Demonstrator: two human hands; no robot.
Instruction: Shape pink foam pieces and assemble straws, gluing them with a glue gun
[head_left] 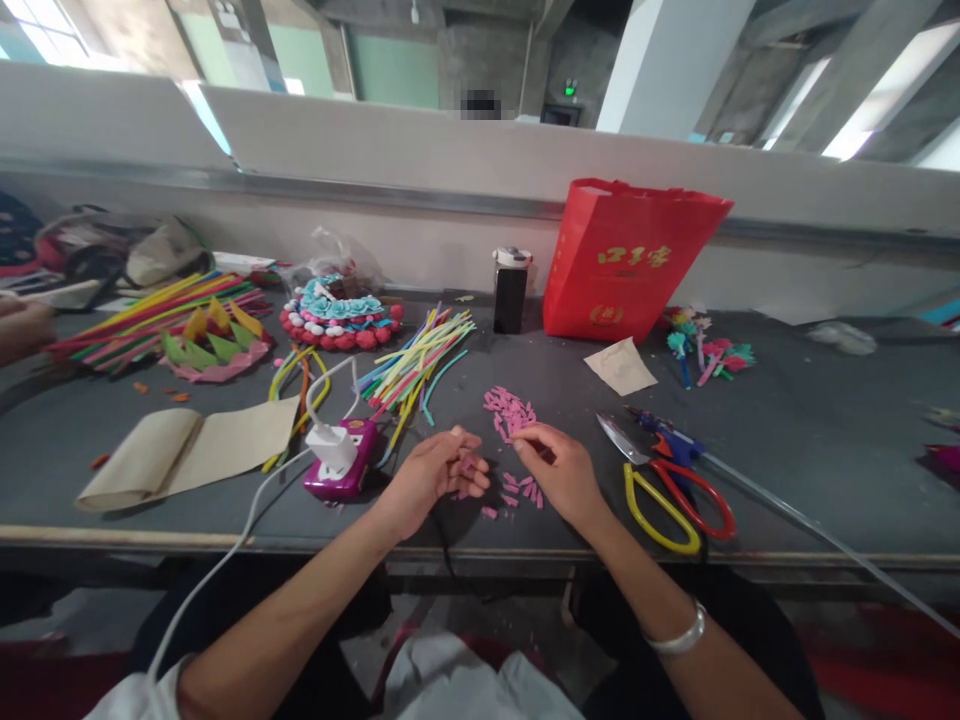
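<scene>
My left hand (442, 468) is cupped over the front of the table, palm partly turned up, with small pink pieces (469, 463) in its curled fingers. Thumb and forefinger of my right hand (559, 468) are pinched together at the edge of a heap of short pink strips (508, 410); what lies between the fingertips is hidden. Several loose pink strips (531, 491) are scattered between my hands. To the right lie large scissors (667, 505) with one yellow and one red handle, beside a blue glue gun (679, 442) with a long clear glue stick.
A purple power strip (346, 462) with a white plug and cable stands left. Behind are fuzzy coloured stems (424, 360), a black bottle (510, 300) and a red paper bag (630, 262). An open notebook (187, 450) lies left. Another person's hand (22, 325) shows far left.
</scene>
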